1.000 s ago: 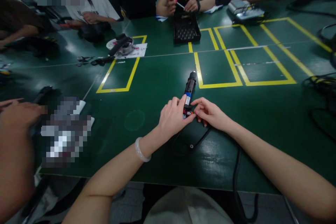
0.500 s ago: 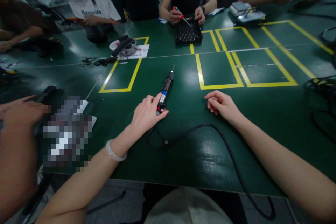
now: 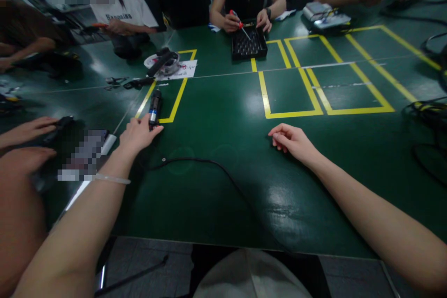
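My left hand point(image 3: 138, 134) is on the rear end of a black electric screwdriver point(image 3: 154, 106) with a blue band, its fingers closed round that end. The tool points away from me, within the left yellow-taped rectangle point(image 3: 166, 120). A black cable point(image 3: 213, 162) runs from near my left hand across the green table point(image 3: 216, 205) to its front edge. My right hand point(image 3: 287, 138) rests on the table right of centre, below a taped box, with fingers curled loosely together and nothing visible in them.
Across the table a person holds a red screwdriver point(image 3: 240, 24) over a black tray point(image 3: 248, 57). A tape roll point(image 3: 150, 61) lies on paper at the back left. A co-worker's hands are at the far left. Coiled cables point(image 3: 424, 114) lie at right.
My left hand has moved left with the electric screwdriver, from the middle to the left taped rectangle, and the cable has trailed along. My right hand has barely shifted.
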The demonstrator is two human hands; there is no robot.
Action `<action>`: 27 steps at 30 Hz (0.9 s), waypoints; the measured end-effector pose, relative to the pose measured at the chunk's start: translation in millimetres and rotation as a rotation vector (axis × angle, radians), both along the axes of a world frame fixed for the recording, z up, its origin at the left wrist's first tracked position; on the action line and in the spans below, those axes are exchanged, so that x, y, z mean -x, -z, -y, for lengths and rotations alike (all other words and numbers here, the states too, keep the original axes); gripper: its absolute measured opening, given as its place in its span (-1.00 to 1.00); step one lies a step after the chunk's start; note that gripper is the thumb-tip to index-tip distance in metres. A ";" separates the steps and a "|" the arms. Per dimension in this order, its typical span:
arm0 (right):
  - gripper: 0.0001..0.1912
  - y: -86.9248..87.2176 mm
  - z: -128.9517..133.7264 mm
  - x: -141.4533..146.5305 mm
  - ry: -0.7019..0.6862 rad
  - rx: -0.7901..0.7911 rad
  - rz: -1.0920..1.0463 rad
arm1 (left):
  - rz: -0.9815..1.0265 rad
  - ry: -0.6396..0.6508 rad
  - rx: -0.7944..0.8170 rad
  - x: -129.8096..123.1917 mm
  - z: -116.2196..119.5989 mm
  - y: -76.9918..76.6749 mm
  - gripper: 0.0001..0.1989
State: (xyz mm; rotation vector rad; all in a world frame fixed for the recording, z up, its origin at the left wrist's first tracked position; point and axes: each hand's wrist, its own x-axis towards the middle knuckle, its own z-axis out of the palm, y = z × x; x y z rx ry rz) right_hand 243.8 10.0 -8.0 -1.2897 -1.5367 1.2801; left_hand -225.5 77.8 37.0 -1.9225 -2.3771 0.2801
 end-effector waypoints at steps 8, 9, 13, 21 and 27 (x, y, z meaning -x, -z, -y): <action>-0.82 -1.6 1.0 0.5 -0.012 -0.001 0.020 | 0.022 -0.162 -0.034 38.4 -21.1 3.5 -0.34; -0.82 -1.7 1.0 0.8 -0.014 -0.005 0.022 | 0.022 -0.164 -0.039 38.2 -21.5 4.4 -0.35; -0.83 -1.7 1.1 2.5 -0.025 -0.019 0.028 | 0.007 -0.155 -0.084 30.7 -18.6 10.8 -0.36; -0.83 -1.8 0.5 3.9 -0.038 -0.040 0.042 | 0.012 -0.133 -0.200 15.1 -9.3 17.6 -0.29; -0.83 -1.8 0.9 4.8 -0.026 -0.032 0.041 | 0.038 -0.129 -0.242 1.2 -4.6 14.3 -0.40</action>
